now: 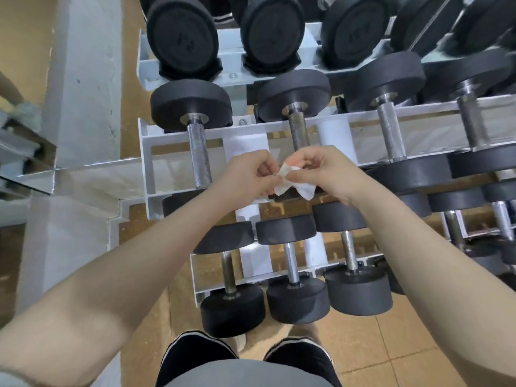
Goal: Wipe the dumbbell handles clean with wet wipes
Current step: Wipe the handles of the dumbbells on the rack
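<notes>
A crumpled white wet wipe [290, 184], stained in places, is held between both hands above the middle shelf of a white dumbbell rack [146, 152]. My left hand [248, 174] pinches its left part and my right hand [321, 169] pinches its right part. Just behind the hands lies a black dumbbell with a dull, tarnished handle [297, 129]. To its left is a dumbbell with a shiny knurled handle [199, 157]. Two more knurled handles [391, 132] [473, 121] lie to the right.
The upper shelf holds large black dumbbells [181, 37]. Smaller dumbbells [291, 266] fill the lower shelf near my legs. A white wall column [81, 79] and a mirror edge [25, 152] stand at the left. The floor [391, 344] is tan tile.
</notes>
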{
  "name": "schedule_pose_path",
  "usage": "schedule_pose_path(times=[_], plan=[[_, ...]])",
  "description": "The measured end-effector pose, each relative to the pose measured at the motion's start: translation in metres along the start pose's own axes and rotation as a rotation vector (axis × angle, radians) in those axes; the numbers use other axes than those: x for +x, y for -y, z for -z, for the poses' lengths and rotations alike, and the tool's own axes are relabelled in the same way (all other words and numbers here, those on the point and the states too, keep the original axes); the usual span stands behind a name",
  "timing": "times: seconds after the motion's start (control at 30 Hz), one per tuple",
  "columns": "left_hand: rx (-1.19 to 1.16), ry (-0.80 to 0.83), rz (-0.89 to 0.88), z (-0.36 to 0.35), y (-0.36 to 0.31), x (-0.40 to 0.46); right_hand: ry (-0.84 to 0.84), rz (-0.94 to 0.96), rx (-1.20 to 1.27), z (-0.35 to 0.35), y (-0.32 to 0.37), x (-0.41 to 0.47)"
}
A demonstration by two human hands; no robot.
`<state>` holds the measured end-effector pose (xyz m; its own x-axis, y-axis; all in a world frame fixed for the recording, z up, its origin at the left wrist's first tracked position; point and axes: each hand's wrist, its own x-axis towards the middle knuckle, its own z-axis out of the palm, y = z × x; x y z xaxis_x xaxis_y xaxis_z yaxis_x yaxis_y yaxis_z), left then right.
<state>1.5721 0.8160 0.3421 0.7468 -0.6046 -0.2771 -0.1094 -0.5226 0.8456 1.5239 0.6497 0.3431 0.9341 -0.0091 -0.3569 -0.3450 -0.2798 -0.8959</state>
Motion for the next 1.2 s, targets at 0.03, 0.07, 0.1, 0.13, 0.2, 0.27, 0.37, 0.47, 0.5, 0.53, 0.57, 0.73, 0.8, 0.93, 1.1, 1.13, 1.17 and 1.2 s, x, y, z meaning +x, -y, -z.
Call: schedule_pose_path(times=[0.03,0.07,0.1,0.13,0.2,0.27,0.37,0.47,0.5,0.53,0.57,0.73,0.8,0.93,1.1,1.13,1.17,1.2], plan=[[-0.005,-0.006,-0.004,-0.005,-0.002,0.005,-0.008,0.008,-0.021,0.009,-0.001,0.001],[-0.013,-0.02,-0.002,-0.01,-0.004,0.011,-0.018,0.014,-0.037,0.018,-0.002,0.003],[-0.02,-0.045,0.002,-0.016,-0.006,0.017,-0.034,0.019,-0.053,0.028,-0.005,0.005],[-0.03,-0.083,0.007,-0.022,-0.007,0.024,-0.047,0.023,-0.065,0.038,-0.007,0.008],[-0.055,-0.167,0.041,-0.033,-0.009,0.037,-0.076,0.046,-0.1,0.058,-0.014,0.019],[-0.079,-0.216,0.117,-0.042,-0.009,0.049,-0.133,0.099,-0.232,0.076,-0.022,0.035],[-0.082,-0.182,0.242,-0.056,-0.011,0.062,-0.213,0.213,-0.483,0.097,-0.033,0.064],[-0.138,-0.153,0.338,-0.069,-0.008,0.069,-0.259,0.452,-0.757,0.103,-0.039,0.099],[-0.192,-0.171,0.352,-0.072,-0.006,0.071,-0.255,0.49,-0.791,0.101,-0.039,0.11],[-0.258,-0.192,0.363,-0.074,-0.004,0.072,-0.246,0.507,-0.78,0.098,-0.041,0.118],[-0.315,-0.202,0.371,-0.075,-0.003,0.074,-0.244,0.532,-0.741,0.093,-0.044,0.123],[-0.431,-0.158,0.36,-0.074,0.0,0.087,-0.117,0.53,-0.589,0.084,-0.062,0.12],[-0.47,-0.167,0.35,-0.073,0.003,0.091,-0.061,0.578,-0.571,0.084,-0.068,0.114],[-0.538,-0.197,0.318,-0.077,0.008,0.093,0.22,0.664,-0.562,0.086,-0.084,0.084],[-0.585,-0.222,0.312,-0.078,0.011,0.094,0.02,0.664,-0.588,0.083,-0.067,0.101],[-0.583,-0.218,0.308,-0.078,0.011,0.094,-0.095,0.653,-0.581,0.08,-0.063,0.111],[-0.574,-0.212,0.305,-0.078,0.012,0.093,-0.196,0.635,-0.578,0.077,-0.06,0.12],[-0.563,-0.206,0.302,-0.078,0.012,0.093,-0.272,0.605,-0.564,0.075,-0.058,0.127]])
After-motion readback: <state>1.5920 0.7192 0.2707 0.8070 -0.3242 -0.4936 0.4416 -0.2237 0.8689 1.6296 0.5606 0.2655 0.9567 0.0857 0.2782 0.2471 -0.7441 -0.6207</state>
